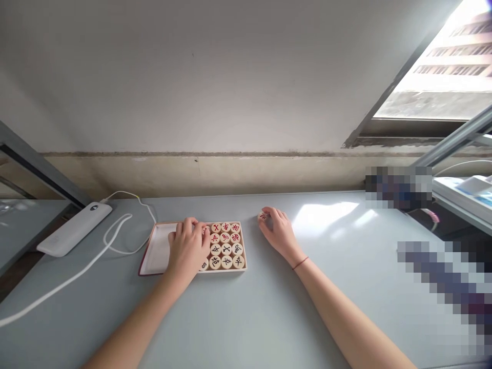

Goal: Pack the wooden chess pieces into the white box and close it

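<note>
A shallow box of round Chinese chess pieces lies on the desk, its pieces in rows with red and black characters. Its lid is folded out to the left. Over the left part of the box, my left hand has its fingers curled down at a red-marked piece and hides several others. To the right of the box, my right hand pinches a single Chinese chess piece with a red character, at or just above the desk.
A white power strip with a thick white cable lies at the left. The grey desk meets the wall behind. Metal posts stand on both sides, and blurred-out objects sit at the right.
</note>
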The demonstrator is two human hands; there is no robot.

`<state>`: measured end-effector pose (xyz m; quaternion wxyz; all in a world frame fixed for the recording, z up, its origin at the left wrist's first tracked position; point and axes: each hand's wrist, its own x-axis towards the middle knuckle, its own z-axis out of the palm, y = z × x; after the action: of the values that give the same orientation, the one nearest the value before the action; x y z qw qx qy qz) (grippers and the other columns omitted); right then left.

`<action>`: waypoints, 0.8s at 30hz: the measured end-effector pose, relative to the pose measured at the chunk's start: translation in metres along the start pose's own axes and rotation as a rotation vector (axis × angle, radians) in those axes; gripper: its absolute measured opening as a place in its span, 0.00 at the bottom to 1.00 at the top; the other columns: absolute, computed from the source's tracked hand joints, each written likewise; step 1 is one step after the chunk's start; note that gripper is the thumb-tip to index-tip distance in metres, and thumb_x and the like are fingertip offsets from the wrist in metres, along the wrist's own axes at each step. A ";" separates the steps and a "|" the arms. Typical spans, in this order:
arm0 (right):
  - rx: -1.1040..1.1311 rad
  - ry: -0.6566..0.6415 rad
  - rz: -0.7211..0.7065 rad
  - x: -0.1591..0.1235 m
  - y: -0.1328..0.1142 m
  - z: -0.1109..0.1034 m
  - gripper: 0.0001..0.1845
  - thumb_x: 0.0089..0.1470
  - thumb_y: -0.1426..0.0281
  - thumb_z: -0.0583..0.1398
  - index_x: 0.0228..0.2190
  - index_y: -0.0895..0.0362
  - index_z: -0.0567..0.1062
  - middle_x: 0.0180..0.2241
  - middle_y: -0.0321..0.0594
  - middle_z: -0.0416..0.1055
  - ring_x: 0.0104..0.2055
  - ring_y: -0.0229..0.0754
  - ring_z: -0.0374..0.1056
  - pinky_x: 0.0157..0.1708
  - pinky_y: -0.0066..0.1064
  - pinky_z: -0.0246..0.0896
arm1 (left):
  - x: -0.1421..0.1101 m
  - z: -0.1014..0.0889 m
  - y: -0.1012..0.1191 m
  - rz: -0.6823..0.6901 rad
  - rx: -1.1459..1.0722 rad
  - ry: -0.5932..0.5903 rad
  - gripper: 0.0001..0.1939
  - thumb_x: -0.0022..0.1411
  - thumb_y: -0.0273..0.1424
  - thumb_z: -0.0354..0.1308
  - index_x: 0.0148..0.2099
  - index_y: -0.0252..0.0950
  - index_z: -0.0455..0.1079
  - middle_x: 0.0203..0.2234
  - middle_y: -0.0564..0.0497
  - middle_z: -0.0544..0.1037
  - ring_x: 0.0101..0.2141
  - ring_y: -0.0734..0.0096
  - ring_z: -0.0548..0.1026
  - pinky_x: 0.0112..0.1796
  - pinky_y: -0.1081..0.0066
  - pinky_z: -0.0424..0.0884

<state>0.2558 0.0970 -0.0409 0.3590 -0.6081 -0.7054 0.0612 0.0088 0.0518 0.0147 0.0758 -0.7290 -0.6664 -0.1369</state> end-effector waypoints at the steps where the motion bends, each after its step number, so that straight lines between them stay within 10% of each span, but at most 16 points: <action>1: 0.003 0.010 -0.002 0.000 0.000 0.001 0.12 0.55 0.66 0.53 0.41 0.55 0.69 0.39 0.46 0.73 0.43 0.52 0.66 0.42 0.42 0.61 | 0.000 0.000 0.000 0.006 -0.014 0.003 0.12 0.65 0.31 0.49 0.40 0.37 0.73 0.41 0.45 0.73 0.42 0.57 0.71 0.36 0.64 0.63; 9: 0.007 0.095 -0.070 0.001 -0.008 -0.005 0.10 0.56 0.68 0.53 0.40 0.56 0.70 0.39 0.48 0.72 0.43 0.51 0.66 0.43 0.44 0.63 | 0.003 0.002 -0.005 0.102 -0.154 0.038 0.09 0.66 0.28 0.49 0.36 0.39 0.70 0.33 0.52 0.79 0.38 0.63 0.73 0.37 0.65 0.58; 14: 0.161 0.115 -0.442 -0.011 -0.056 -0.021 0.12 0.57 0.71 0.56 0.44 0.54 0.68 0.41 0.45 0.72 0.45 0.46 0.66 0.44 0.40 0.65 | 0.005 -0.008 -0.005 0.230 -0.407 0.168 0.09 0.68 0.33 0.47 0.41 0.39 0.69 0.35 0.51 0.79 0.40 0.63 0.74 0.43 0.64 0.62; 19: 0.234 0.078 -0.633 -0.029 -0.097 -0.019 0.18 0.57 0.71 0.58 0.50 0.55 0.64 0.42 0.46 0.72 0.42 0.45 0.69 0.40 0.37 0.68 | -0.007 -0.019 0.013 0.174 -0.886 -0.004 0.08 0.66 0.36 0.50 0.40 0.40 0.67 0.34 0.53 0.77 0.34 0.71 0.76 0.36 0.73 0.71; 24: 0.234 0.110 -0.593 -0.022 -0.083 -0.020 0.15 0.58 0.74 0.56 0.47 0.53 0.66 0.39 0.43 0.74 0.40 0.43 0.71 0.39 0.36 0.68 | -0.011 -0.019 0.017 0.127 -0.987 -0.086 0.09 0.66 0.38 0.51 0.41 0.40 0.67 0.33 0.53 0.77 0.32 0.72 0.77 0.34 0.75 0.73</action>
<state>0.1998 0.0490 0.0084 0.4663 -0.3330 -0.8196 0.0014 0.0231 0.0344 0.0306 -0.2979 -0.7219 -0.4790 -0.4008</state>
